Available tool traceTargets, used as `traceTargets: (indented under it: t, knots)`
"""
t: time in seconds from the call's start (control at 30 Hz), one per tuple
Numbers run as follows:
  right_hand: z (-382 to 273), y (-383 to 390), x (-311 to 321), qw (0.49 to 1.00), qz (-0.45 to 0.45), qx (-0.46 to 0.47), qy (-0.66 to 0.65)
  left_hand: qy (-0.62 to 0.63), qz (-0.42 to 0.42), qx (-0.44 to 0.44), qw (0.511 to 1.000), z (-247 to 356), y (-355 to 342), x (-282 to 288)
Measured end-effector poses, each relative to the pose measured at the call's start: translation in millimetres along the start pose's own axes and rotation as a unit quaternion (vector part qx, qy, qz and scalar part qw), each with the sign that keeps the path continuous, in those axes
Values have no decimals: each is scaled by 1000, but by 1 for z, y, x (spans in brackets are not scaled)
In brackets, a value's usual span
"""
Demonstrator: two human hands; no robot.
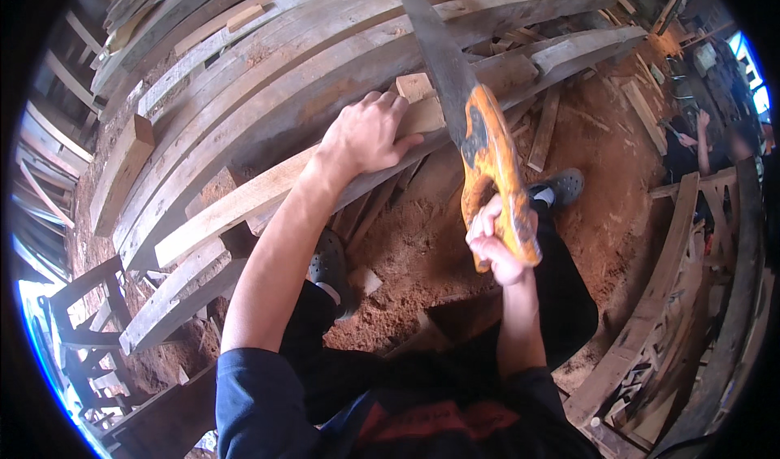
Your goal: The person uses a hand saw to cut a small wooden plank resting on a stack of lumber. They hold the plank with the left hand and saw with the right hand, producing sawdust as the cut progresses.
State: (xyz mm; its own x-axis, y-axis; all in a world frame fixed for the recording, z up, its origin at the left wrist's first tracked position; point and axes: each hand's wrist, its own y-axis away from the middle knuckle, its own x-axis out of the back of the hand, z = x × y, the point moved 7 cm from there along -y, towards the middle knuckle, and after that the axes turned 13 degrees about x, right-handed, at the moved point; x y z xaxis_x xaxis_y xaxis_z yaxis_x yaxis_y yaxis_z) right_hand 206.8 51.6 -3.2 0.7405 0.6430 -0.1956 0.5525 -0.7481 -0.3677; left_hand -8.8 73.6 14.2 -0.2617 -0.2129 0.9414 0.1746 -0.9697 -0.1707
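My left hand is closed over a pale wooden strip lying on weathered timber beams, its fingertips beside a small wood block. A handsaw with a worn yellow-and-dark handle angles up and away, its blade just right of that hand and above the pale strip. My right hand is wrapped round the saw's handle. Whether the blade touches the wood is unclear.
Long curved beams fill the upper area, with wooden frames at left. My feet are on sawdust-covered ground. More timbers lie at right, where another person's hand shows at the edge.
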Motion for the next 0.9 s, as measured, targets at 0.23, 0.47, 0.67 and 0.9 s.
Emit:
traceTargets:
  t: [0.23,0.47,0.67,0.9]
  knots:
    - [-28,89,-12,998,30,-10,-47,-17,43,-20,999,2,0,4]
    - [-16,12,-5,990,85,74,-78,10,51,-52,997,10,4,7]
    - [-26,28,-4,987,77,107,-89,4,58,0,998,-1,-1,5]
    - [-11,23,-7,993,64,73,-67,18,60,11,998,0,-3,7]
